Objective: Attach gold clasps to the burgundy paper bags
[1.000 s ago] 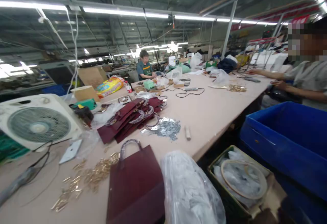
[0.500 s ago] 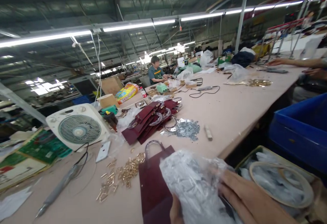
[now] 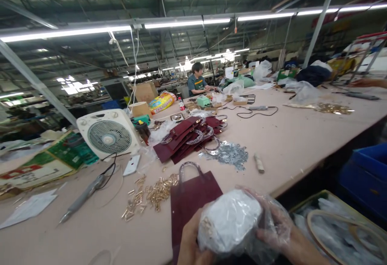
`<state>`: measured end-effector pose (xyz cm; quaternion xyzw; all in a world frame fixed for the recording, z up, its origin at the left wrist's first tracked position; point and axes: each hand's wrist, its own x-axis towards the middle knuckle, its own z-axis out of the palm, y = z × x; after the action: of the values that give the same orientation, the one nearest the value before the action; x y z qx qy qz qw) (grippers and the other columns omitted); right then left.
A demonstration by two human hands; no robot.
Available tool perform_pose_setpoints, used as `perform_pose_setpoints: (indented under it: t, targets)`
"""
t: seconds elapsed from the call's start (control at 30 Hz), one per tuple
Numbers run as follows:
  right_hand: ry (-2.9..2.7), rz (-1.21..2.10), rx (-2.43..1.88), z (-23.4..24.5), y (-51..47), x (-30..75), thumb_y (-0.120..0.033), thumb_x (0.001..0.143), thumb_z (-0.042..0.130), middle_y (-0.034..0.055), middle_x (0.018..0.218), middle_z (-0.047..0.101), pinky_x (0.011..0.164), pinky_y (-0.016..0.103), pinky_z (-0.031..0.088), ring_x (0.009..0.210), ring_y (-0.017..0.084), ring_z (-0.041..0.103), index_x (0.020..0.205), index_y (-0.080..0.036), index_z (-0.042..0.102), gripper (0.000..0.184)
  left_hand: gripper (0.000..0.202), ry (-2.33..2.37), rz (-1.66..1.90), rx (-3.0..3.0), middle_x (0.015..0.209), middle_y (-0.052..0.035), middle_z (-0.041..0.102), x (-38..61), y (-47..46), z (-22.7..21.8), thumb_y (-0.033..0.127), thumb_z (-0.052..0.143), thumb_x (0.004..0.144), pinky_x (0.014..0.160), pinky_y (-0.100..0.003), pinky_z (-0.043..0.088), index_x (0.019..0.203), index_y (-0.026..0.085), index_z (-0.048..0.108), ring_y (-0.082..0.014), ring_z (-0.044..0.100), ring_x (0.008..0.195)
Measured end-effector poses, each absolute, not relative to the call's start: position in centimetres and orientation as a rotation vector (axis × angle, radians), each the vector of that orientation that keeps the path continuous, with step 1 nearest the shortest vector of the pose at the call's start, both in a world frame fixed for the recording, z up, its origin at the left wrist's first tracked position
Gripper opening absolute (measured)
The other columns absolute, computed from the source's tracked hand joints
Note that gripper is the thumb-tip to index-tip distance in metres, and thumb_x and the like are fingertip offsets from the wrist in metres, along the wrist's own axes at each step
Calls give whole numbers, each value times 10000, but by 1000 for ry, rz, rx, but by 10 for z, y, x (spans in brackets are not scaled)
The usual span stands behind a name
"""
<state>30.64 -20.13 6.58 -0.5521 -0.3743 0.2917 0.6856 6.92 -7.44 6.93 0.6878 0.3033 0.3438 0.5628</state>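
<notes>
Both my hands hold a white wrapped bundle in clear plastic, low in front of me. My left hand is closed around its left side and underside. My right hand grips loose clear film at its right side, with the fingers partly behind the plastic. Beneath and left of the bundle lies a dark red handbag with a plastic-wrapped handle. Small gold metal fittings lie scattered left of that bag. What is inside the bundle cannot be made out.
A stack of dark red bags lies beyond, beside flat silvery metal pieces. A box fan, a phone and a corded electric screwdriver are at left. Blue bin stands right. A co-worker sits across.
The bundle has turned in my hands and now shows a smoother white face. My left hand has come further into sight. The view has swung left, so the scene appears shifted right.
</notes>
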Motion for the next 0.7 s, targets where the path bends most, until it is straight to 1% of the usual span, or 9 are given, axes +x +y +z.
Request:
perform_pose_setpoints:
  t: [0.07, 0.13, 0.17, 0.23, 0.33, 0.47, 0.53, 0.63, 0.7]
  targets:
    - [-952, 663, -1316, 69, -196, 306, -412, 659, 936, 139, 1451, 644, 1195, 575, 381, 1396, 426, 537, 1319, -277, 738, 702, 591, 576, 800, 1768, 1308, -124, 722, 71, -66, 84, 441, 804, 815, 1029, -392, 560, 1349, 219, 682, -355, 657, 1233]
    - [-1001, 674, -1340, 71, -191, 305, -410, 754, 880, 139, 1467, 631, 1141, 515, 473, 1365, 394, 576, 1319, -288, 732, 596, 523, 462, 790, 1868, 1309, -125, 719, 72, -57, 96, 400, 740, 871, 991, -379, 573, 1358, 222, 668, -329, 684, 1184]
    - [-1011, 666, -1329, 71, -189, 305, -418, 778, 862, 141, 1462, 635, 1112, 485, 507, 1345, 383, 596, 1296, -289, 741, 547, 502, 433, 792, 1901, 1312, -122, 717, 72, -53, 101, 379, 723, 883, 986, -373, 573, 1359, 229, 662, -319, 690, 1176]
    - [-1020, 614, -1298, 67, -182, 306, -436, 774, 867, 152, 1432, 652, 1068, 452, 544, 1303, 376, 628, 1235, -279, 756, 500, 489, 418, 790, 1941, 1318, -116, 716, 72, -48, 107, 343, 717, 883, 989, -367, 569, 1357, 239, 656, -310, 695, 1175]
    - [-1018, 573, -1262, 57, -173, 306, -449, 720, 911, 166, 1388, 675, 1016, 441, 576, 1251, 380, 659, 1188, -268, 750, 527, 522, 437, 766, 1978, 1333, -103, 712, 70, -43, 110, 299, 724, 860, 1005, -365, 564, 1372, 255, 640, -307, 690, 1194]
    - [-982, 628, -1189, 45, -164, 307, -504, 733, 893, 169, 1387, 675, 1029, 464, 564, 1282, 385, 639, 1198, -269, 724, 547, 549, 493, 783, 2084, 1353, -68, 708, 68, -42, 111, 240, 716, 858, 1033, -367, 558, 1395, 299, 620, -281, 685, 1208]
    - [-987, 635, -1206, 39, -162, 308, -543, 728, 882, 169, 1391, 674, 1058, 481, 545, 1311, 394, 618, 1234, -269, 717, 598, 560, 499, 794, 2183, 1371, -58, 700, 68, -42, 112, 228, 709, 873, 1048, -364, 553, 1415, 318, 602, -269, 675, 1227]
    - [-1005, 627, -1255, 30, -156, 311, -604, 731, 846, 168, 1419, 656, 1089, 507, 521, 1340, 401, 592, 1346, -265, 674, 723, 618, 494, 805, 2329, 1395, -56, 688, 67, -42, 113, 217, 712, 877, 1060, -352, 548, 1465, 329, 557, -260, 656, 1260]
    - [-1006, 632, -1282, 25, -150, 313, -619, 716, 843, 166, 1385, 679, 1081, 513, 526, 1306, 397, 617, 1341, -261, 681, 739, 640, 522, 786, 2359, 1399, -57, 686, 66, -42, 113, 221, 718, 875, 1057, -343, 547, 1481, 332, 543, -258, 658, 1256]
